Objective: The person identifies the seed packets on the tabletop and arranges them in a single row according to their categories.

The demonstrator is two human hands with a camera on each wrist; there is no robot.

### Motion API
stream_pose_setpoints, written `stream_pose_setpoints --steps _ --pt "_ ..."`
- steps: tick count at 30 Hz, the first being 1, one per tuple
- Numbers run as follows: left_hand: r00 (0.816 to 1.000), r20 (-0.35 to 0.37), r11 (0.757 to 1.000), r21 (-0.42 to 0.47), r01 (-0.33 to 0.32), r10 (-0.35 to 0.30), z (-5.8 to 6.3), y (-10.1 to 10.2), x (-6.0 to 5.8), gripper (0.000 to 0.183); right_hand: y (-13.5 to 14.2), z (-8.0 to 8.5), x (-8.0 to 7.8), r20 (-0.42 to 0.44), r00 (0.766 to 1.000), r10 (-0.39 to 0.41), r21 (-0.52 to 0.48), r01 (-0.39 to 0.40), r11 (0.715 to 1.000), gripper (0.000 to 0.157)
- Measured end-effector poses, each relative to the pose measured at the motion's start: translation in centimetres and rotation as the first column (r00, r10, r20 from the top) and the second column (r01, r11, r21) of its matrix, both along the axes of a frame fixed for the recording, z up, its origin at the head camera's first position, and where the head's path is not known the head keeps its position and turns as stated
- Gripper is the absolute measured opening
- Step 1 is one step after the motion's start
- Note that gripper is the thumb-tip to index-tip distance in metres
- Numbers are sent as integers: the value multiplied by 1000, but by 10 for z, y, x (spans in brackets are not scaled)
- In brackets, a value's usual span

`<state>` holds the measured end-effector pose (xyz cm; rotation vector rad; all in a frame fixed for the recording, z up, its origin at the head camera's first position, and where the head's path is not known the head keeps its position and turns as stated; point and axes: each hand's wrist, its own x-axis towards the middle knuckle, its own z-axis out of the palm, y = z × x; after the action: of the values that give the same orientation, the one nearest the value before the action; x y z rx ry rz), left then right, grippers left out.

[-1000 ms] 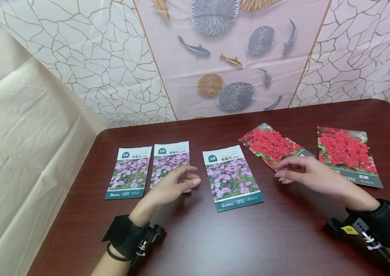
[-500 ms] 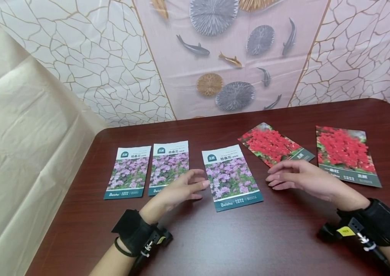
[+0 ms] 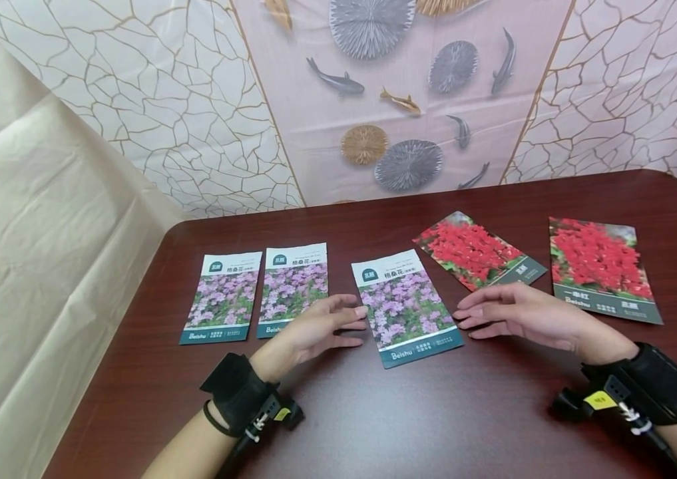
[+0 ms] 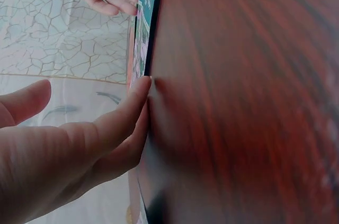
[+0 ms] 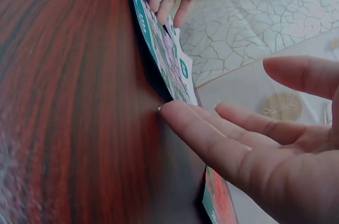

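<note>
A flat seed packet with purple flowers lies on the dark red table between my two hands, slightly turned. My left hand has its fingertips right at the packet's left edge, fingers extended and thumb apart. At the lower right edge, my right hand touches with its fingertips, its fingers also extended. In the right wrist view the packet stretches from one hand to the other, and its near edge looks slightly raised. Neither hand grips anything.
Two more purple-flower packets, an outer one and an inner one, lie side by side on the left. On the right lie a tilted red-flower packet and another red-flower packet. Patterned cloth hangs behind the table.
My left hand has moved right, off the inner purple packet, to the middle one. My right hand has come left from the tilted red packet. The middle packet has shifted slightly right.
</note>
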<state>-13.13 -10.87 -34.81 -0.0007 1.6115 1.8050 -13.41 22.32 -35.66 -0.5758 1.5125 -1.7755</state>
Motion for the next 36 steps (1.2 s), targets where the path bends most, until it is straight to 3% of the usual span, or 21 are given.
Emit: stream_pose_setpoints --steps 7,14,23,36 --pt "999 30 999 29 -32 32 -4 5 -2 49 -3 2 2 -64 998 1 98 6 995 36" --pt "998 -2 998 -40 -56 56 -10 17 -4 35 -4 2 2 -78 997 15 126 -5 992 35" --pt "995 -56 992 -84 -92 87 -12 30 -3 27 -4 2 3 -86 995 49 106 -40 994 35" --pt "989 -118 990 -92 -105 94 -8 24 -1 25 -3 4 3 -79 995 53 69 -47 997 33"
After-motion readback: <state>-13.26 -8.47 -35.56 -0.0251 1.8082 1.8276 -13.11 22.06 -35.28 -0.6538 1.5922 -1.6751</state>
